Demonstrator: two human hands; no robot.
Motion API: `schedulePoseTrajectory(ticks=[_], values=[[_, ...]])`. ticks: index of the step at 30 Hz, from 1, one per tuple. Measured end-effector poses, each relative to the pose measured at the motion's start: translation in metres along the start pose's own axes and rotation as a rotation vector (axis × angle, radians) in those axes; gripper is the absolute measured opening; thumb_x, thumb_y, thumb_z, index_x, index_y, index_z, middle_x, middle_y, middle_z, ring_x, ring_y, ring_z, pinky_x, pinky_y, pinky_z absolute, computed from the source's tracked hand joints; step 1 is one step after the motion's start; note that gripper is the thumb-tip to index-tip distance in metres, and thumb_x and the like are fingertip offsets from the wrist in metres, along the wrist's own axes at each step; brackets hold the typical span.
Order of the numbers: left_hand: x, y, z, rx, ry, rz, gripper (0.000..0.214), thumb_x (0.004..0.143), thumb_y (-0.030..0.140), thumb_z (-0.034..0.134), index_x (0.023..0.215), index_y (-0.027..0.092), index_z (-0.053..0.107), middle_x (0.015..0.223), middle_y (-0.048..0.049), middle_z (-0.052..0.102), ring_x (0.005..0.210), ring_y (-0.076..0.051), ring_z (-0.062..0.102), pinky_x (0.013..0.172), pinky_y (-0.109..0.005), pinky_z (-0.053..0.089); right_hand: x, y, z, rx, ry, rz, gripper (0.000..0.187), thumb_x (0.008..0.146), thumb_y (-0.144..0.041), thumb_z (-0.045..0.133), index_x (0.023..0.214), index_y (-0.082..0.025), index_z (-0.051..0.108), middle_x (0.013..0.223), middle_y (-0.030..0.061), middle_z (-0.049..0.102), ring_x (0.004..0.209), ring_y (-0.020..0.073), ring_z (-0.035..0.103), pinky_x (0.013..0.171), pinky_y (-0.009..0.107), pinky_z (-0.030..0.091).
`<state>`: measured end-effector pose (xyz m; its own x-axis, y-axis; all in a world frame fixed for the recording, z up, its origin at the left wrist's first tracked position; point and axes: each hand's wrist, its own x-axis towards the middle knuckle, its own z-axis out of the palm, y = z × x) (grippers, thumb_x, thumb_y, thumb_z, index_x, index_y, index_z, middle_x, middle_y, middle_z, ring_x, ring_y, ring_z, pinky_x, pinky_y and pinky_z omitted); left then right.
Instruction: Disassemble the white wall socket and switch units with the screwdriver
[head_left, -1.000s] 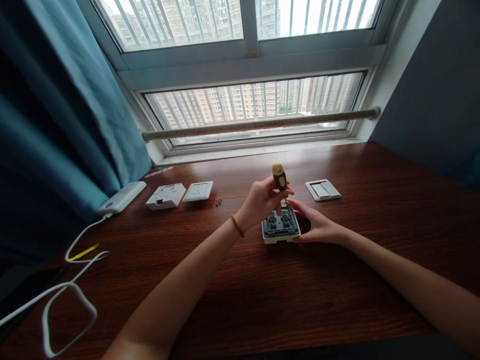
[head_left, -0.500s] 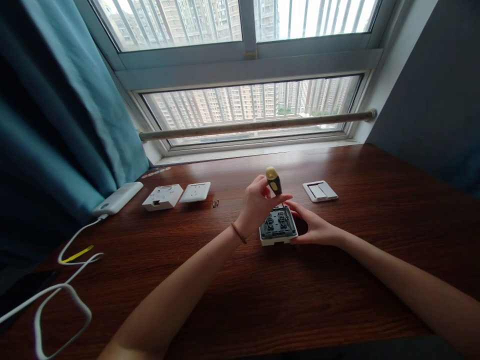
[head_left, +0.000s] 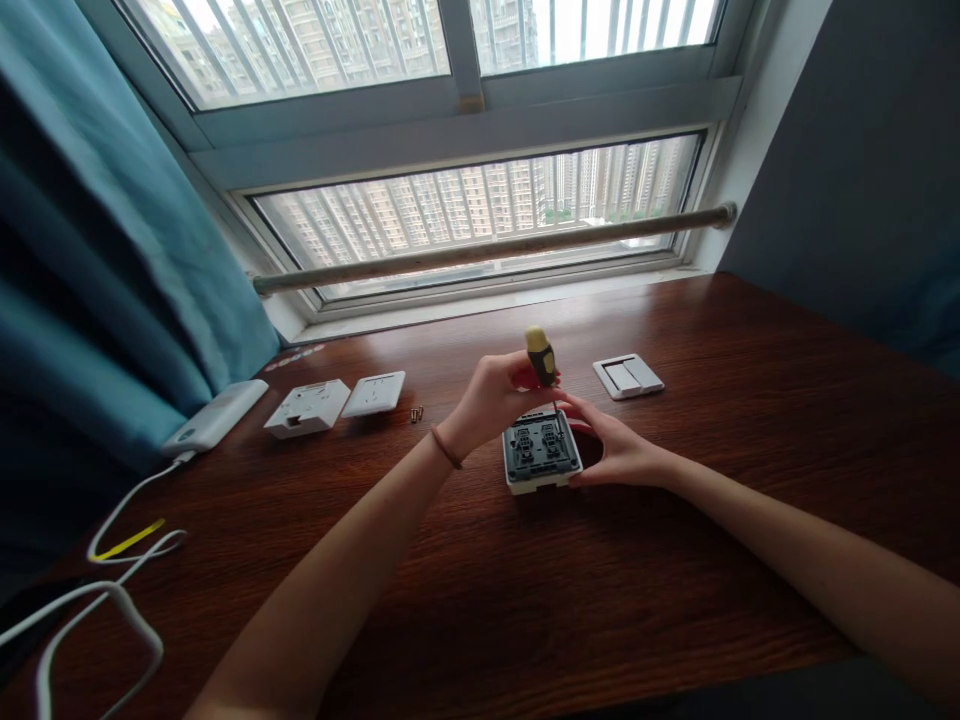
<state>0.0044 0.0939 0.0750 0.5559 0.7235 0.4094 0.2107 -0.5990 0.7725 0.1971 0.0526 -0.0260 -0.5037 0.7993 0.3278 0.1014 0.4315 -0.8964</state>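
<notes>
My left hand (head_left: pixel 491 395) grips a screwdriver (head_left: pixel 541 355) with a yellow and black handle, held nearly upright. Its shaft points down at the right part of a wall switch base (head_left: pixel 541 452), which has a dark inner face and a white box beneath. My right hand (head_left: pixel 619 448) is closed around the right side of this base, thumb low and fingers behind its far corner. The base rests on the table. Whether the tip sits in a screw is too small to tell. Beyond my right hand lies a white switch cover (head_left: pixel 628 377) with rocker keys.
Left of my hands are a white socket box (head_left: pixel 307 408), a white socket plate (head_left: pixel 374 394) and a few small screws (head_left: pixel 417 414). Further left, a white power bank (head_left: pixel 215 418) has a white cable (head_left: pixel 135 490), with a yellow strip (head_left: pixel 131 540) beside it. A curtain (head_left: pixel 150 200) hangs at the left.
The camera view has shifted, so everything sits slightly further left. My left hand still holds the screwdriver over the switch base, and my right hand keeps its hold.
</notes>
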Motion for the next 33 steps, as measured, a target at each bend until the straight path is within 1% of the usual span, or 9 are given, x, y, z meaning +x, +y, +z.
schedulePoseTrajectory(ticks=[3,9,13,15,19,22,27,29,33], values=[[0.005,0.007,0.001,-0.055,-0.141,0.01,0.026,0.071,0.03,0.067,0.088,0.01,0.062,0.086,-0.0093,0.066,0.08,-0.018,0.063,0.073,-0.029,0.052,0.001,-0.002,0.0,0.011,-0.008,-0.02,0.103,0.056,-0.025,0.08,0.138,-0.027,0.019,0.135,0.0111,0.039,0.124,0.027,0.041,0.105,0.045,0.033],[0.009,0.016,0.009,-0.184,-0.22,0.022,0.022,0.075,0.023,0.063,0.093,0.011,0.059,0.088,-0.0094,0.065,0.082,-0.019,0.064,0.074,-0.03,0.053,0.003,-0.006,-0.001,-0.001,-0.026,-0.013,0.096,0.056,-0.025,0.08,0.136,-0.024,0.026,0.131,0.0104,0.042,0.123,0.0259,0.042,0.105,0.043,0.034],[0.004,0.019,0.006,-0.331,-0.325,0.012,0.025,0.078,0.018,0.059,0.102,0.012,0.056,0.089,-0.0096,0.066,0.081,-0.017,0.064,0.075,-0.03,0.053,0.003,-0.006,-0.001,0.01,-0.04,0.003,0.094,0.057,-0.024,0.079,0.135,-0.024,0.027,0.132,0.0101,0.042,0.125,0.0258,0.04,0.105,0.043,0.034],[0.0,0.019,0.005,-0.359,-0.34,0.019,0.026,0.08,0.017,0.057,0.106,0.012,0.054,0.092,-0.0105,0.066,0.084,-0.017,0.063,0.076,-0.031,0.052,0.002,-0.005,-0.001,0.018,-0.045,0.002,0.093,0.058,-0.023,0.079,0.135,-0.025,0.028,0.134,0.01,0.04,0.126,0.0262,0.038,0.105,0.043,0.034],[-0.006,0.014,0.009,-0.383,-0.216,0.045,0.026,0.083,0.018,0.053,0.107,0.013,0.046,0.093,-0.0108,0.063,0.088,-0.017,0.06,0.078,-0.03,0.049,0.002,-0.004,-0.001,0.018,-0.05,-0.023,0.096,0.059,-0.02,0.079,0.137,-0.027,0.024,0.137,0.0094,0.037,0.126,0.0258,0.038,0.105,0.043,0.034],[-0.007,0.008,0.015,-0.36,-0.108,0.033,0.024,0.08,0.021,0.056,0.101,0.014,0.046,0.09,-0.0084,0.06,0.083,-0.016,0.059,0.075,-0.029,0.049,0.002,-0.003,-0.001,0.025,-0.054,-0.034,0.095,0.059,-0.02,0.078,0.137,-0.028,0.024,0.141,0.0092,0.032,0.127,0.0262,0.037,0.106,0.044,0.033],[-0.005,0.0,0.02,-0.109,0.111,-0.01,0.022,0.072,0.03,0.066,0.081,0.013,0.054,0.08,-0.0036,0.058,0.072,-0.012,0.056,0.067,-0.025,0.048,0.001,-0.004,-0.001,0.023,-0.04,-0.009,0.096,0.058,-0.021,0.079,0.137,-0.027,0.024,0.14,0.0104,0.033,0.127,0.0269,0.037,0.106,0.045,0.032],[-0.005,-0.001,0.018,-0.052,0.146,-0.023,0.024,0.069,0.032,0.069,0.078,0.013,0.057,0.078,-0.0034,0.059,0.069,-0.013,0.057,0.064,-0.024,0.048,0.0,-0.006,-0.001,0.019,-0.042,-0.003,0.095,0.058,-0.021,0.079,0.136,-0.026,0.025,0.138,0.0107,0.036,0.126,0.0267,0.039,0.105,0.045,0.033],[-0.005,-0.002,0.01,-0.012,0.145,-0.024,0.03,0.064,0.034,0.073,0.081,0.013,0.061,0.077,-0.0044,0.064,0.069,-0.014,0.059,0.064,-0.025,0.05,0.0,-0.005,-0.001,0.02,-0.043,-0.002,0.096,0.058,-0.022,0.079,0.136,-0.026,0.024,0.137,0.0113,0.038,0.126,0.0268,0.039,0.106,0.045,0.032]])
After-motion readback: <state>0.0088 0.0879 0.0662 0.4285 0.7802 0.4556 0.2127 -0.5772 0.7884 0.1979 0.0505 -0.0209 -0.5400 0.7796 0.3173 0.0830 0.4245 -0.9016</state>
